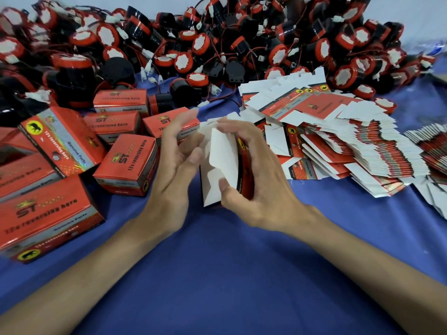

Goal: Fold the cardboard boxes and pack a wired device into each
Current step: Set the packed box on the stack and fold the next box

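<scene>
From the head view, your right hand (254,170) curls round a half-formed cardboard box (222,163), thumb pressed on its white flap, red printed side against your fingers. Your left hand (174,151) is released, fingers loosely straight, its thumb touching the box's white edge. The box is held just above the blue surface (217,262), at centre. Finished red boxes (125,163) stand to the left, flat box blanks (338,146) are fanned out on the right, and black-and-red wired devices (217,39) are heaped behind.
</scene>
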